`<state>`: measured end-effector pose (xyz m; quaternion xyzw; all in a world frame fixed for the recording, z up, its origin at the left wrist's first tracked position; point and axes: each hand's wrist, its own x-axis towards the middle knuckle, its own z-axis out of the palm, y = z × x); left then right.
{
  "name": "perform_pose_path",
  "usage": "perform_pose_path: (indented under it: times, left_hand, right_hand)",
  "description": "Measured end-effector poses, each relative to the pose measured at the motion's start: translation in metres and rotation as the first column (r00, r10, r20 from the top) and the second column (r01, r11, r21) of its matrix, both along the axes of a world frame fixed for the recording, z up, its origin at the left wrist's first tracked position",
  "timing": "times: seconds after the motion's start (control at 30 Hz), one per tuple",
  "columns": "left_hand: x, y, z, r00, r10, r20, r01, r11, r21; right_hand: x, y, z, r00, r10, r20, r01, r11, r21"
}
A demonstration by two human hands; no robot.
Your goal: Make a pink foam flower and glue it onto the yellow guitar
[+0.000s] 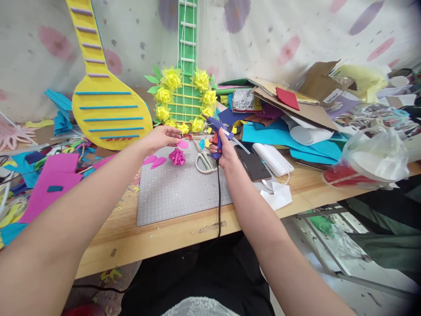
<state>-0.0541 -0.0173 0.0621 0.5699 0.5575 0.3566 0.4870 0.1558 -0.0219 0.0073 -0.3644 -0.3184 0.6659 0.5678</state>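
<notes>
My right hand (225, 149) is wrapped round a purple-blue hot glue gun (215, 127). A clear glue stick sticks out of its back, its nozzle points up and left, and a black cord hangs from the handle. My left hand (166, 137) pinches a pink paper petal (183, 144) at its fingertips. Below it, a magenta paper flower (177, 156) and loose pink petals (158, 163) lie on the grey cutting mat (177, 193). White-handled scissors (205, 163) rest beside the glue gun, partly hidden behind it.
A green paper guitar (188, 79) with yellow paper roses (171, 79) and a yellow paper instrument (108, 105) lean at the back. Right of the mat are a phone (252, 162), a white power bank (272, 159) and piled cardboard. Magenta paper (52, 184) and scraps cover the left.
</notes>
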Motion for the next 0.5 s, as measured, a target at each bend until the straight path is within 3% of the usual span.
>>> perform_pose_path:
  times: [0.13,0.23,0.3,0.5]
  left_hand:
    - [0.004,-0.005,-0.006,0.993,0.07,-0.093,-0.068,0.997,0.021]
    - [0.003,-0.004,-0.008,0.978,0.023,-0.208,-0.019,1.0,0.021]
    - [0.003,0.003,-0.007,0.95,-0.03,-0.309,0.041,0.999,0.03]
    - [0.005,0.035,0.003,0.83,-0.269,-0.488,0.263,0.961,-0.084]
  right_hand:
    - [0.01,0.003,-0.004,0.958,-0.116,0.262,0.114,0.993,0.02]
    - [0.019,0.004,-0.007,0.824,-0.25,0.509,0.225,0.968,0.113]
    - [0.022,0.005,-0.008,0.769,-0.287,0.571,0.246,0.958,0.149]
    - [0.018,0.004,-0.011,0.733,-0.28,0.62,0.216,0.96,0.179]
